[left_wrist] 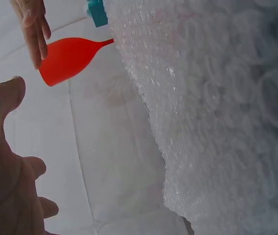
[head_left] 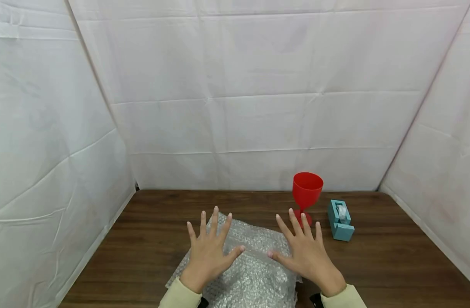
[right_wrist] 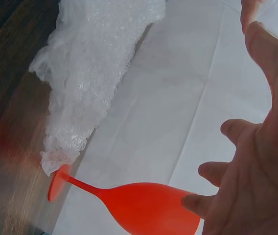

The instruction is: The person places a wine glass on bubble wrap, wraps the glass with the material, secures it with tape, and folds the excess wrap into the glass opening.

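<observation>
One left hand (head_left: 209, 253), one right hand (head_left: 306, 253), both empty, fingers splayed.
Below, bubble wrap (head_left: 254, 273) on the table (head_left: 138, 261); one red goblet (head_left: 306, 196), one teal tape dispenser (head_left: 343, 231) farther right.

"Where is the person's bare left hand (head_left: 207, 255)?"

"Lower middle of the head view, left of centre, its back showing, fingers straight and fanned, thumb angled rightward."

"And the bare right hand (head_left: 308, 256)?"

"Right of centre, level with the other, fingers spread just as wide, thumb pointing left. The thumb tips are apart."

"The arms?"

"They slant inward from the bottom edge, in a pale yellow left sleeve (head_left: 179, 295) and matching right sleeve (head_left: 343, 298)."
</observation>
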Demonstrator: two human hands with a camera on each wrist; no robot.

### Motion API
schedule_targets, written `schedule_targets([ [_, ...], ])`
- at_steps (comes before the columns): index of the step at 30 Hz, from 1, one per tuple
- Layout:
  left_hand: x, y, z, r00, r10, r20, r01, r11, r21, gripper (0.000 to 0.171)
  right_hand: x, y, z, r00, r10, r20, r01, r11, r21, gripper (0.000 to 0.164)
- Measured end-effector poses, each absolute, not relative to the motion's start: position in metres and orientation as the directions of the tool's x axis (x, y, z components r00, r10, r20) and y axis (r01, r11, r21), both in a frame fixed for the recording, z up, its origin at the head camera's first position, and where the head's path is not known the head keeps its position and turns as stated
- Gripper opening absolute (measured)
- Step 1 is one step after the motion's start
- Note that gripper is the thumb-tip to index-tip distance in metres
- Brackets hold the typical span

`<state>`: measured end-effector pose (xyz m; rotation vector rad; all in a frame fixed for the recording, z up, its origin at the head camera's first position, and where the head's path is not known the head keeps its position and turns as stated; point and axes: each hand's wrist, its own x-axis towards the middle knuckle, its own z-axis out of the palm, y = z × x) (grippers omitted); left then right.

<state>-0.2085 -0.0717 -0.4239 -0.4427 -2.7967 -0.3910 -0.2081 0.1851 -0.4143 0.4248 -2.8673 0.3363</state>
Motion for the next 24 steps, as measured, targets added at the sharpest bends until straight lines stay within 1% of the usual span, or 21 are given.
schedule_targets([
  [6, -0.208, -0.072, -0.420, -0.916, 0.277, 0.290, 0.344, 0.913, 0.217, 0.078, -0.207, 0.187, -0.410, -0.925, -0.263, 0.275, -0.324, 0.924, -0.203, 0.090],
  [9, -0.207, -0.073, -0.418, -0.914, 0.324, 0.245, 0.378, 0.899, 0.221, 0.072, -0.205, 0.187, -0.407, -0.930, -0.281, 0.237, -0.335, 0.912, -0.235, 0.088],
  [12, -0.200, -0.079, -0.416, -0.900, 0.406, 0.156, 0.433, 0.867, 0.245, 0.063, -0.199, 0.187, -0.403, -0.931, -0.325, 0.167, -0.361, 0.887, -0.289, 0.084],
  [15, -0.192, -0.090, -0.416, -0.873, 0.486, 0.047, 0.475, 0.823, 0.313, 0.059, -0.190, 0.187, -0.400, -0.916, -0.388, 0.100, -0.397, 0.848, -0.350, 0.081],
  [18, -0.184, -0.105, -0.416, -0.835, 0.547, -0.067, 0.483, 0.785, 0.388, 0.062, -0.177, 0.188, -0.399, -0.883, -0.469, 0.032, -0.447, 0.815, -0.370, 0.081],
  [20, -0.180, -0.114, -0.415, -0.809, 0.574, -0.122, 0.484, 0.771, 0.414, 0.064, -0.173, 0.190, -0.409, -0.849, -0.527, -0.030, -0.480, 0.795, -0.371, 0.081],
  [22, -0.177, -0.124, -0.416, -0.792, 0.588, -0.165, 0.475, 0.762, 0.441, 0.064, -0.175, 0.194, -0.433, -0.801, -0.594, -0.074, -0.537, 0.768, -0.349, 0.079],
  [24, -0.176, -0.132, -0.418, -0.782, 0.597, -0.178, 0.476, 0.757, 0.448, 0.064, -0.179, 0.196, -0.459, -0.755, -0.648, -0.106, -0.588, 0.739, -0.327, 0.081],
])
